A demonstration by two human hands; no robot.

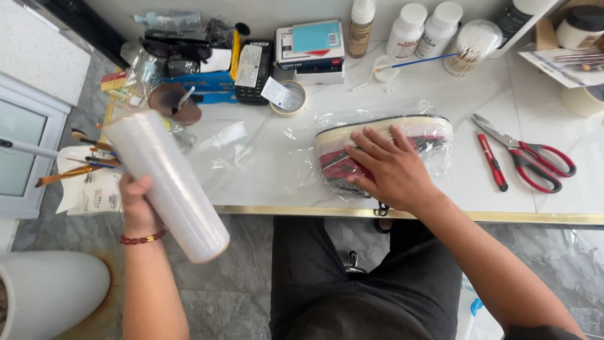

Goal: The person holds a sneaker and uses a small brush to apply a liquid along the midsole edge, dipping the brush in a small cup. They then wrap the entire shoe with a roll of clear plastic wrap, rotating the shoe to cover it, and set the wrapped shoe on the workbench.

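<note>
My left hand [137,204] grips a thick roll of clear plastic wrap [167,182], held out past the white table's left front corner. A sheet of the film [251,151] stretches from the roll across the table to a shoe [384,141] with a cream sole and red and dark upper, which lies on its side under the film. My right hand [389,167] presses flat on the wrapped shoe, fingers spread.
Red-handled scissors [528,157] and a red cutter [492,162] lie right of the shoe. At the back stand bottles [406,28], a box [310,43], a tape roll [289,97] and a card terminal [255,72]. Paint brushes [82,160] lie at left. The table's gold front edge [283,211] runs across.
</note>
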